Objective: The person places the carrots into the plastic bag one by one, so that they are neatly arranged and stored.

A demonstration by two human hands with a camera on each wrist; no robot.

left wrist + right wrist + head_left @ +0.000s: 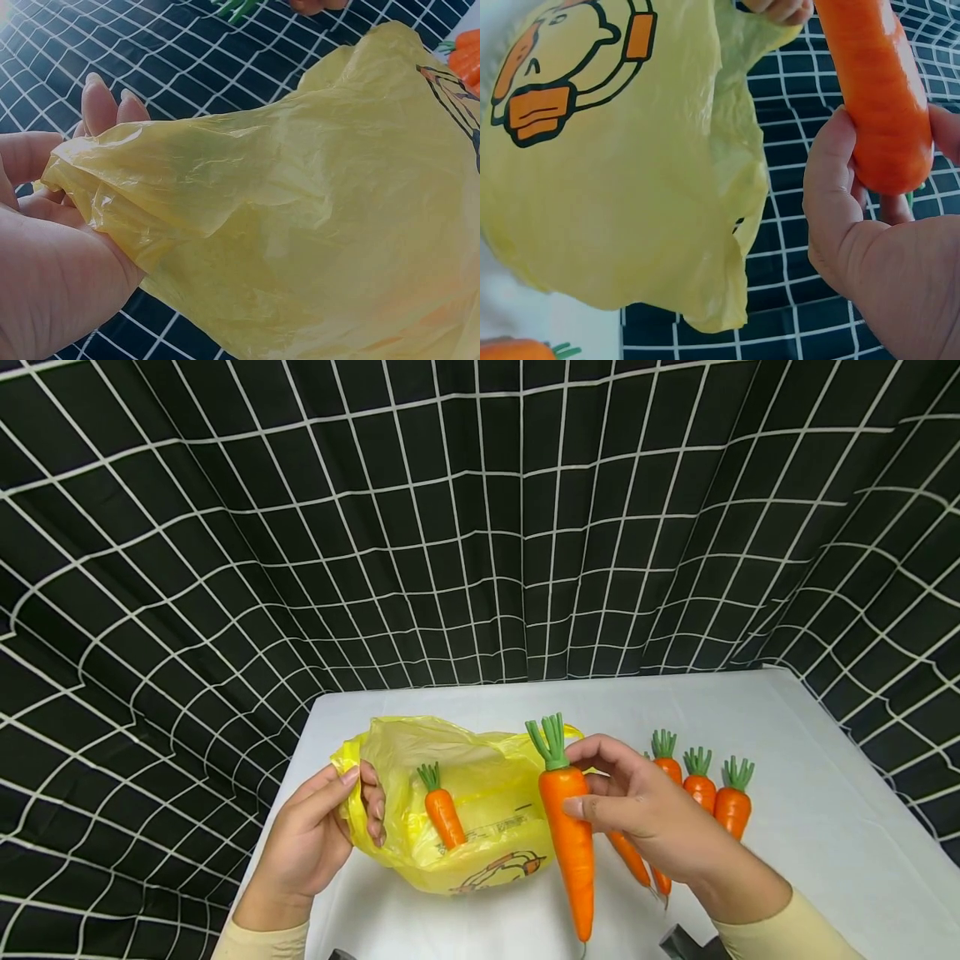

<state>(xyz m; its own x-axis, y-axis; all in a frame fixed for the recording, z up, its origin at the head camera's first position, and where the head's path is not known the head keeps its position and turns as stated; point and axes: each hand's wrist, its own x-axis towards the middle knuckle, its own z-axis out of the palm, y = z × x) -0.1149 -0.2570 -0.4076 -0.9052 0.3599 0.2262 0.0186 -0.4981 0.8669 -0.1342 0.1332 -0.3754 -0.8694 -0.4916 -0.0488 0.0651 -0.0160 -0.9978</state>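
A yellow plastic bag with a printed cartoon figure stands on the table, its mouth spread wide. My left hand pinches the bag's left rim between thumb and fingers; the left wrist view shows the bunched film in that hand. One carrot with a green top lies inside the bag. In my right hand is a large carrot, gripped near its thick end, tip pointing down, in front of the bag's right side. The right wrist view shows thumb and fingers around this carrot.
Several more carrots lie on the white table to the right, partly behind my right hand and forearm. A dark object shows at the front edge below the right wrist. Black curtains with a white grid surround the table.
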